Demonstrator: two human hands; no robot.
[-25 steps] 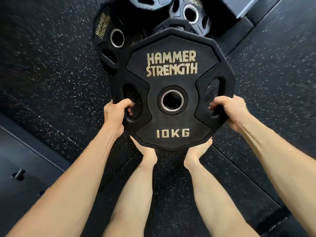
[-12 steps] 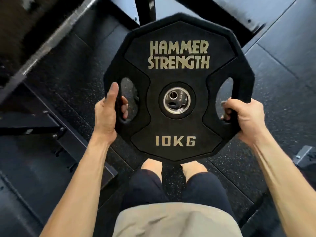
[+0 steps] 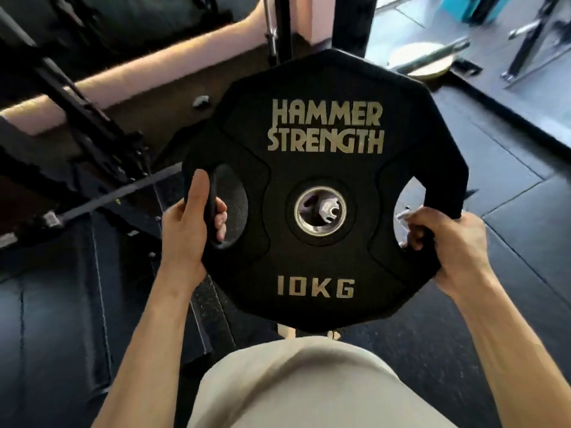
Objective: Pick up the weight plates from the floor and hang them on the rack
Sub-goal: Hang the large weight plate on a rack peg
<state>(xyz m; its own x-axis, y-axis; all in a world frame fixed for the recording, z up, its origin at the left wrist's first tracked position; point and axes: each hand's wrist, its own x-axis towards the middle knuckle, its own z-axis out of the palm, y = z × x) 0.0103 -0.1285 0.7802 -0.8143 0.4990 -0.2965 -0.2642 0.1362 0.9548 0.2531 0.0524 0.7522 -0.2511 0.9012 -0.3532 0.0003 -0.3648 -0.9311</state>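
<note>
Overhead, a black weight plate (image 3: 324,193) marked "HAMMER STRENGTH 10KG" is held clear of the dark rubber floor (image 3: 494,304), with black rack framing (image 3: 92,134) at far left; the left hand (image 3: 188,230) and right hand (image 3: 448,245) each curl through a side grip slot.

1 weight plate (image 3: 324,193) is in view, a black many-sided disc lettered "HAMMER STRENGTH" and "10KG". It has 1 steel-ringed centre hole (image 3: 320,211) and 2 oval grip slots, 1 on each side of that hole. 2 hands hold it: the left hand (image 3: 188,230) at the left slot and the right hand (image 3: 448,245) at the right slot. 2 bare forearms run up from the bottom edge. At the top right corner lies what looks like 1 pale disc (image 3: 420,61), blurred, with 1 metal bar (image 3: 432,55) across it.
</note>
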